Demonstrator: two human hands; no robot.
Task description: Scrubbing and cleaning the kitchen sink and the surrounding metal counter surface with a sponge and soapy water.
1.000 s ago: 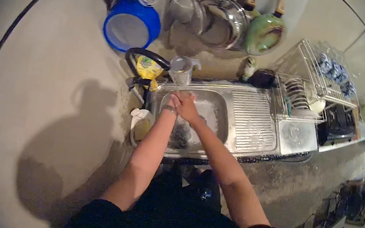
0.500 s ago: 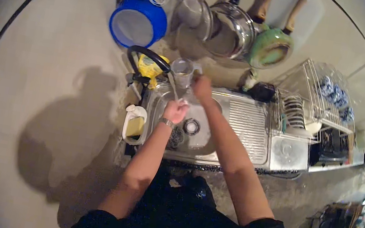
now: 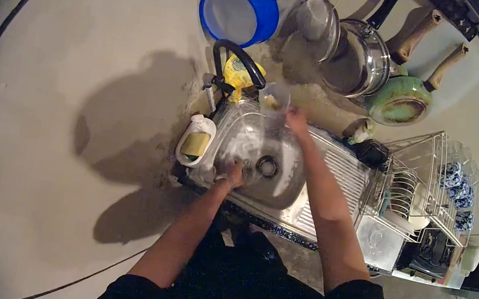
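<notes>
In the head view, held a clear jug (image 3: 274, 98) clamped in the right hand (image 3: 296, 122), over the back edge of the steel sink (image 3: 283, 188), beside the black tap (image 3: 248, 61); reached with the left hand (image 3: 236, 175) into the sink, near the drain (image 3: 267, 166); could not tell the left grip, apart or together, for blur; saw a yellowish sponge (image 3: 196, 144) in a white tray (image 3: 208, 126) beside the sink

Yellow pouch (image 3: 240, 76), print too blurred to read
</notes>
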